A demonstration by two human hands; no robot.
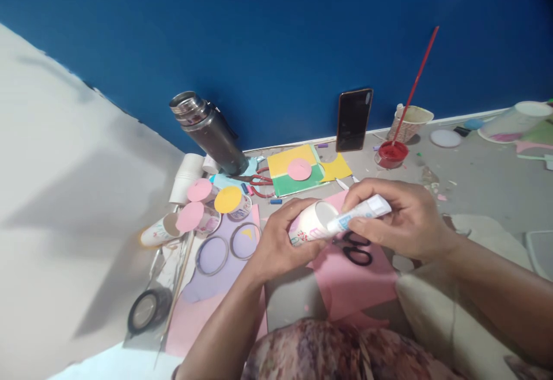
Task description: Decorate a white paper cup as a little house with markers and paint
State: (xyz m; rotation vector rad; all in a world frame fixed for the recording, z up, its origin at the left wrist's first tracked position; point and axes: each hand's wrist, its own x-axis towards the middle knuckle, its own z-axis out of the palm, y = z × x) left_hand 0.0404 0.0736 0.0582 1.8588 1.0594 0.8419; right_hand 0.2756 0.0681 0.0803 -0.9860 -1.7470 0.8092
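Left hand point(280, 247) grasps a drawn-on paper cup point(306, 225), tilted, left of black scissor handles point(358, 246); right hand point(401, 214) pinches a white tube point(365, 212), tip at the cup's rim. Gluing seems underway; the next move calls for gentle squeezing along that edge.

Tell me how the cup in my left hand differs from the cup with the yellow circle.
The held cup is gripped in your left hand, while the yellow-topped cup rests unheld.
The held cup's visible end is bare, with the tube close to its rim; the yellow-topped cup's end is covered by a yellow circle.
Both are whitish cups with coloured markings on their sides.
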